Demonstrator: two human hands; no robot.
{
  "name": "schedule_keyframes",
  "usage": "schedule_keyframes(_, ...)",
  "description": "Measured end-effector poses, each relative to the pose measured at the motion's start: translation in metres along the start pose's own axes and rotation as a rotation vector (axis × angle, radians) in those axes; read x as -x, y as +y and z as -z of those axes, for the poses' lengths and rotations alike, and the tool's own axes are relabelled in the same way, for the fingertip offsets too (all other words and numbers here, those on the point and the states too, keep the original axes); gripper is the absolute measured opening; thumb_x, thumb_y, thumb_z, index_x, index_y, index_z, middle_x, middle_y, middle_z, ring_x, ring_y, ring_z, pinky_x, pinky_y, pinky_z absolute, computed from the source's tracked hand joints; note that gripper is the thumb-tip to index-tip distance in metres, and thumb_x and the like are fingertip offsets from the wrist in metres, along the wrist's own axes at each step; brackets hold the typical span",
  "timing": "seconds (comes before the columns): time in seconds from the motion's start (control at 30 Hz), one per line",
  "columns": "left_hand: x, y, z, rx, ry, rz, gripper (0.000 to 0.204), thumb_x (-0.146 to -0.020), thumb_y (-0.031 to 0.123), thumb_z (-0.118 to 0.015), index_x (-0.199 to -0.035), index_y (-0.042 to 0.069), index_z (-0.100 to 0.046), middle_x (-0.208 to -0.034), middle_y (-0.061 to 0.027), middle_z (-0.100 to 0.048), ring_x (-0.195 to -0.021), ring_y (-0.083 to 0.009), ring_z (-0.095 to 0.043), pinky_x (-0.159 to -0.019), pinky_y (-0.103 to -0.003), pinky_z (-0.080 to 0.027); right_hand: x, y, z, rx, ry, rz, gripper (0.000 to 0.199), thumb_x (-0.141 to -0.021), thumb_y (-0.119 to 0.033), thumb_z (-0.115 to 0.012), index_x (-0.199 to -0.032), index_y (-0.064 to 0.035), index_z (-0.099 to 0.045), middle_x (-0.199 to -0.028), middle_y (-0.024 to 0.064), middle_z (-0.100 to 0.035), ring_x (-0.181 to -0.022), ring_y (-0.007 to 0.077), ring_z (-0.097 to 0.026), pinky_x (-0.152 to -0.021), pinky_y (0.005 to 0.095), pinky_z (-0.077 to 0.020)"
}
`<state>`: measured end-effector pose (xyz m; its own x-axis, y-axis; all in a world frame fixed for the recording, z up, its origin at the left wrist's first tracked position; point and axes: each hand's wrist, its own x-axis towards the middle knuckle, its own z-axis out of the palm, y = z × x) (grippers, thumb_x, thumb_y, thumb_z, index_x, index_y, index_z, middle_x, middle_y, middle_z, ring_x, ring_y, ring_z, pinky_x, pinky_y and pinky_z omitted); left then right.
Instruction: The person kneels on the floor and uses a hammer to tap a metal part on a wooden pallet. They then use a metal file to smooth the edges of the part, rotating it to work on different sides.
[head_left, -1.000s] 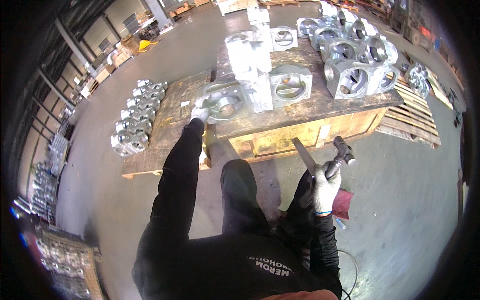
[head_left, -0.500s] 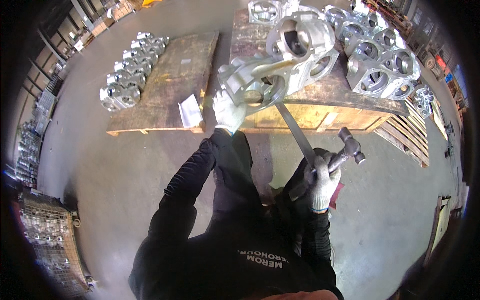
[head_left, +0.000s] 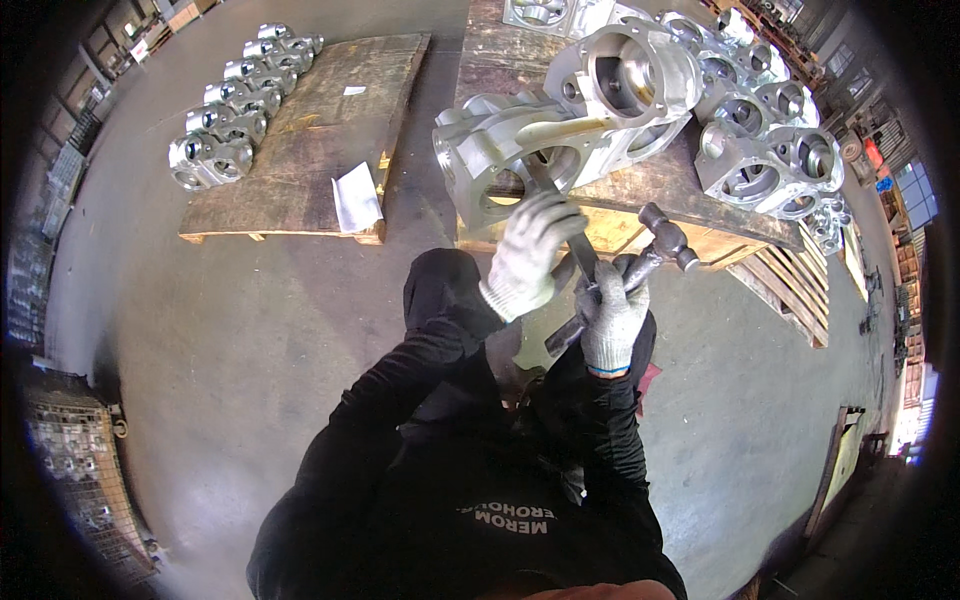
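Observation:
A large silvery metal casting (head_left: pixel 530 150) with round bores rests at the near edge of a wooden platform. My left hand (head_left: pixel 530 252), in a white knit glove, is just below the casting, its fingers closed around a long flat metal bar (head_left: pixel 581 252) that looks like a file. The bar's far end reaches into a casting opening. My right hand (head_left: pixel 612 325), gloved too, grips the bar's near end together with a ball-peen hammer (head_left: pixel 668 240). The hammer's head sticks out to the upper right, and its handle points down to the left.
More castings (head_left: pixel 765 165) crowd the right of the wooden platform (head_left: pixel 690 205). At left, a lower wooden board (head_left: pixel 345 130) carries a row of castings (head_left: pixel 235 115) and a white paper sheet (head_left: pixel 357 198). A slatted pallet (head_left: pixel 785 285) lies at right; a wire cage (head_left: pixel 85 470) stands lower left.
My left hand has left the casting's lower left side and moved right onto the flat bar. My right hand, with bar and hammer, has shifted left and slightly up. The view has shifted slightly.

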<state>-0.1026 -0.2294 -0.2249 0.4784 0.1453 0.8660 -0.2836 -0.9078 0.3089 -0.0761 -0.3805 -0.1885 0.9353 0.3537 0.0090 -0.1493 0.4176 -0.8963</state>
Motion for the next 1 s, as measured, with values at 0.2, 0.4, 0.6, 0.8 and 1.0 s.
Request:
schedule_keyframes(0.2,-0.039,-0.015,-0.017,0.077,-0.290,-0.096,0.023,-0.063,0.017,-0.074,-0.082,0.009,-0.065,-0.088,-0.0072,-0.067,-0.090,-0.0302,-0.066,-0.082,-0.043,-0.051,-0.008,0.001,-0.003,0.008,-0.008,-0.067,0.016,-0.100,-0.024,-0.065,-0.091,-0.0147,-0.055,-0.066,-0.0059,-0.048,-0.047,0.0038,-0.040,-0.043,0.0219,-0.0276)
schedule_keyframes(0.4,-0.069,-0.012,-0.030,0.112,-0.057,0.051,0.022,-0.076,0.022,-0.080,-0.065,0.008,-0.067,-0.065,-0.0124,-0.062,-0.063,-0.0322,-0.062,-0.061,-0.042,-0.050,0.017,-0.034,0.024,0.143,0.054,0.235,0.032,-0.105,-0.031,-0.059,-0.082,-0.0123,-0.048,-0.060,-0.0044,-0.043,-0.047,0.0057,-0.037,-0.040,0.0242,-0.0252)
schedule_keyframes(0.6,-0.067,-0.013,-0.027,0.147,-0.092,0.076,0.021,-0.072,0.018,-0.079,-0.061,0.007,-0.064,-0.065,-0.0123,-0.062,-0.064,-0.0331,-0.062,-0.064,-0.042,-0.050,0.023,0.012,0.058,-0.055,-0.322,0.736,0.020,-0.104,-0.020,-0.055,-0.088,-0.0101,-0.060,-0.069,0.0072,-0.058,-0.064,0.0202,-0.055,-0.073,0.0438,-0.0509)
schedule_keyframes(0.8,-0.050,-0.023,-0.026,0.143,-0.120,-0.071,0.020,-0.060,0.031,-0.080,-0.068,0.016,-0.069,-0.067,-0.0060,-0.064,-0.066,-0.0291,-0.065,-0.068,-0.041,-0.050,0.040,0.052,0.092,0.932,-0.009,0.252,0.049,-0.091,-0.022,-0.064,-0.137,-0.0082,-0.057,-0.093,0.0099,-0.068,-0.083,0.0249,-0.067,-0.073,0.0397,-0.0515)
schedule_keyframes(1.0,-0.038,-0.025,-0.026,0.200,-0.157,-0.118,0.017,-0.065,0.011,-0.076,-0.063,0.010,-0.059,-0.065,-0.0083,-0.058,-0.065,-0.0301,-0.061,-0.067,-0.041,-0.050,0.037,0.067,0.093,0.612,-0.035,0.290,0.026,-0.102,-0.029,-0.061,-0.088,-0.0071,-0.064,-0.074,0.0039,-0.057,-0.066,0.0203,-0.056,-0.059,0.0341,-0.0451)
